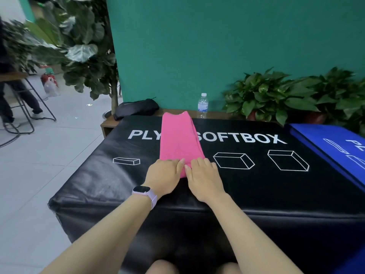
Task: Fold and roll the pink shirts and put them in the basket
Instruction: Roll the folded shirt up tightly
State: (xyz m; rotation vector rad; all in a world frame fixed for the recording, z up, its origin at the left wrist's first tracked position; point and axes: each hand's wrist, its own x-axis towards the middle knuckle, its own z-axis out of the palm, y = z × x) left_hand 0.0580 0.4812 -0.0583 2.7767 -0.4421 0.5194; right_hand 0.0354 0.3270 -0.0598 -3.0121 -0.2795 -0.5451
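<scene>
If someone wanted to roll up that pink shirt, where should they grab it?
Probably at the near short end of the pink shirt, coming from the person's side. It lies folded in a long narrow strip pointing away, and the left hand and right hand rest there.

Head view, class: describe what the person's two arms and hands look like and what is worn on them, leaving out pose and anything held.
Both forearms are bare, with no sleeves in view. The left hand has a smartwatch at its wrist, with a dark rectangular face on a pale lilac strap. The right hand wears nothing: no glove, ring or band shows.
</scene>
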